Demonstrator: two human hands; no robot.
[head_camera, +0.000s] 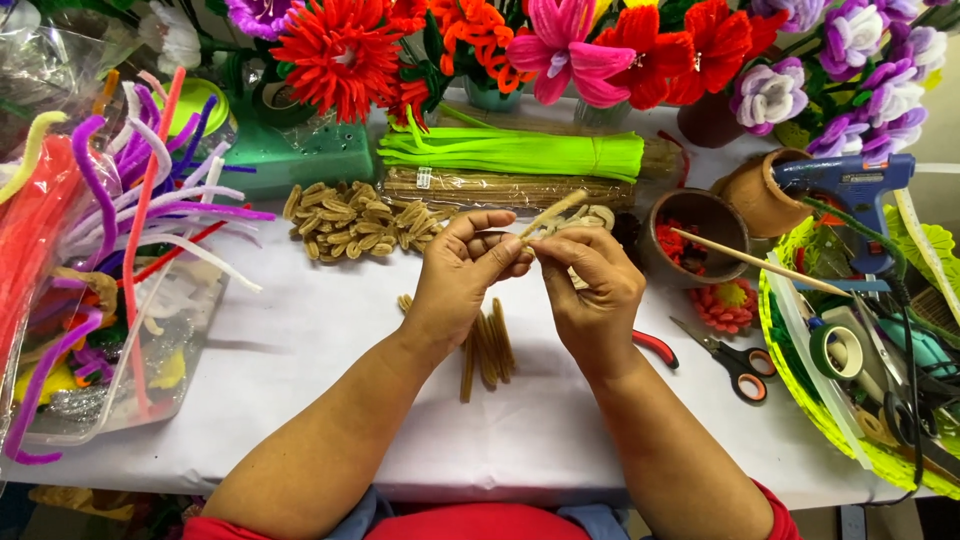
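Observation:
A tan pipe cleaner (555, 211) is pinched between both hands above the white table (300, 360). My left hand (462, 275) grips its lower part with thumb and fingers. My right hand (592, 285) holds it from the right, fingers curled around it, and the stem's upper end sticks out toward the back. Several short tan pipe cleaner pieces (487, 348) lie on the table just under my hands. A pile of small folded tan loops (355, 227) lies behind my left hand.
Bundles of green (515, 152) and tan pipe cleaners lie at the back, before pipe-cleaner flowers (345, 50). A clear tray of coloured pipe cleaners (100, 280) stands left. Scissors (735, 360), red-handled pliers (655, 347), a brown bowl (700, 232), a blue glue gun (850, 185) and a green basket (870, 400) are right.

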